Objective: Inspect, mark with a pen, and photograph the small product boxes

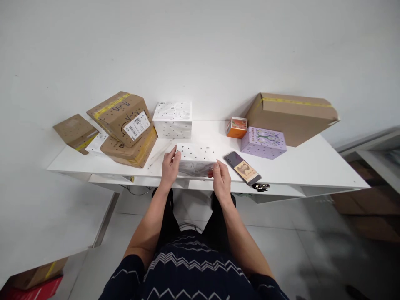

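Note:
A white box (196, 153) with small dark printed marks lies near the front edge of the white table, between my hands. My left hand (171, 166) grips its left end, thumb near the top edge. At the right end, my right hand (221, 178) has its fingers curled around the front corner; some fingertips are hidden. Just right of that hand lies a smartphone (243, 167) with a picture on its back or screen; I cannot tell which. Behind the held box stands another white box (173, 121) with similar marks and printed text.
On the left, a taped cardboard box (121, 114) leans on another cardboard box (137, 150). A small orange box (236, 128), a lilac box (264, 143) and a large cardboard box (290, 116) stand on the right. A shiny metal object (261, 187) sits at the table's (312, 171) front edge.

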The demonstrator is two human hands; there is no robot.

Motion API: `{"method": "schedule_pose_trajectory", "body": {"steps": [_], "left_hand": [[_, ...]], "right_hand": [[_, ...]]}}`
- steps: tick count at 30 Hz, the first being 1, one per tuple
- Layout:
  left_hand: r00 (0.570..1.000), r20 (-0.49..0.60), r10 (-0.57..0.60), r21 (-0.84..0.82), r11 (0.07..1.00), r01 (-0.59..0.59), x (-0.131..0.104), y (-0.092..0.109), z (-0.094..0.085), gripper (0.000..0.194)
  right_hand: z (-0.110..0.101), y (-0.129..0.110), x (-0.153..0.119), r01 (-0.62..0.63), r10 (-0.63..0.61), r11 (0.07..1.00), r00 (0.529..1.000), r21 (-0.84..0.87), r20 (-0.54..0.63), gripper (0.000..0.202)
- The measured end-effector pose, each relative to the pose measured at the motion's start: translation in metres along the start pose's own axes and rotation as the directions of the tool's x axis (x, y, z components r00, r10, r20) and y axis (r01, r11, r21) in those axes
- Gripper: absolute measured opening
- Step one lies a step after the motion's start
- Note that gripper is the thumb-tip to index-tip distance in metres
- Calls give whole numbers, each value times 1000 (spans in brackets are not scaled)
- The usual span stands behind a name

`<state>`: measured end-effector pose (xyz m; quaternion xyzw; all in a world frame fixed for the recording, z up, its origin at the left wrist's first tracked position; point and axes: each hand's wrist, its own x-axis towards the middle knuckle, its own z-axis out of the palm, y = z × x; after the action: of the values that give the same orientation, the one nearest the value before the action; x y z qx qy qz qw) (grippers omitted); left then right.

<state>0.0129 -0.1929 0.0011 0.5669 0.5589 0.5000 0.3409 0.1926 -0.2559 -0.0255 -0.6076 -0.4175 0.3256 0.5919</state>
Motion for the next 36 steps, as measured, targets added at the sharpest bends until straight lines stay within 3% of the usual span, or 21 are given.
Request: {"method": "schedule_pose_trajectory", "body": {"steps": [4,8,17,24,28,32,36], "left_hand": [[995,12,103,-1,995,-103,-8,1,-4,55],[984,56,172,-62,984,-168,-21,-14,-4,56],[988,-103,111,-96,988,-121,-62,-54,3,47],[985,-75,156,-84,983,-162,-89,-73,1,37],[980,-91,175,-54,982,-181,-97,-85,6,35],[950,-57,307,92,949,-301,-97,-82,6,29],[873,-35,486,269,846,-460,-89,-59,6,21]], "right_hand": [[0,1,-2,23,-24,999,1000,23,14,55],[1,8,0,48,-48,998,999,45,-5,53],[-10,37,-23,-11,9,1000,996,19,92,45],[-20,54,-38,-5,16,993,995,-115,94,33],[-25,61,-36,15,12,975,993,-222,119,36],[-35,65,-19,26,7,947,995,-321,103,37],[-37,60,13,-17,63,859,995,-512,73,42]]}}
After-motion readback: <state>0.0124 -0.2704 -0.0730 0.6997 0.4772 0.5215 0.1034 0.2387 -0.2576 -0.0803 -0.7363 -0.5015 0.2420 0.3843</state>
